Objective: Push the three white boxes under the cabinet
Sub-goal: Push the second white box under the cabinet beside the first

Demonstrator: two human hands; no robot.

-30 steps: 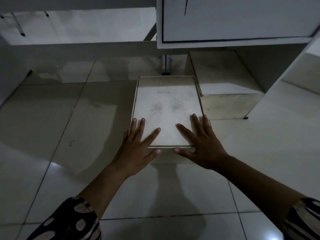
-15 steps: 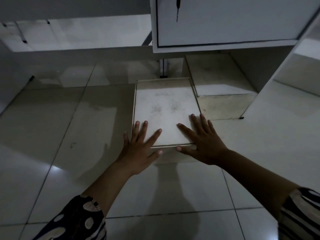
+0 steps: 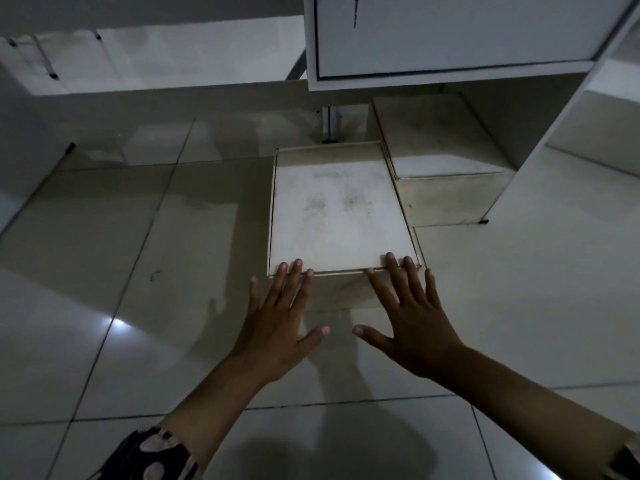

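A flat white box (image 3: pixel 337 209) with a smudged top lies on the tiled floor, its far end near the cabinet (image 3: pixel 450 36). To its right a taller white box (image 3: pixel 440 161) sits mostly beneath the cabinet. My left hand (image 3: pixel 280 320) is spread flat at the near box's front left, fingertips at its near top edge. My right hand (image 3: pixel 412 317) is spread the same way at the front right, fingertips over that edge. Neither hand grips anything. I see only two boxes.
A white cabinet side panel (image 3: pixel 568 188) slants down on the right beside the taller box. A thin metal leg (image 3: pixel 330 123) stands behind the near box. A low white ledge (image 3: pixel 166 64) runs along the back left. Glossy floor tiles (image 3: pixel 121 271) spread to the left.
Both hands slid back from the box's top to its near edge, palms now off the lid. The box sits a little farther from me, toward the cabinet.
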